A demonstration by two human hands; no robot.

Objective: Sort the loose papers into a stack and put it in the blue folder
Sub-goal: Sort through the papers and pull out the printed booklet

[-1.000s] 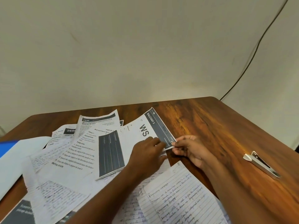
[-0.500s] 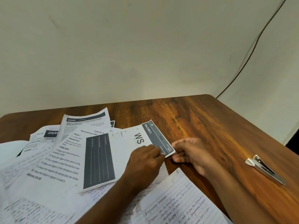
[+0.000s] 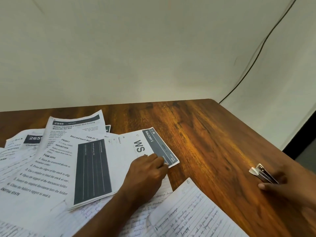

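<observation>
Loose papers lie fanned over the left half of the wooden table [image 3: 213,142]. On top is a small stack of printed sheets [image 3: 119,151] marked "WS" and "BALCONY 2", with a dark panel. My left hand [image 3: 145,175] rests on this stack, its curled fingertips pinching the near right corner. At the right, my right hand [image 3: 290,183] grips a silver stapler [image 3: 259,172] on the table, fingers and thumb round its rear. A handwritten lined sheet [image 3: 188,211] lies between my arms. The blue folder is out of view.
Under the top stack are a printed task sheet [image 3: 42,177], a sheet headed "2946" [image 3: 75,124] and more handwritten pages. Bare wood shows at the back and right. A black cable [image 3: 256,53] runs down the wall behind the table's far right corner.
My right hand let go of the stack's corner and moved right to grip the stapler. My left hand stays on the corner. The view shifted right, taking the blue folder out of sight.
</observation>
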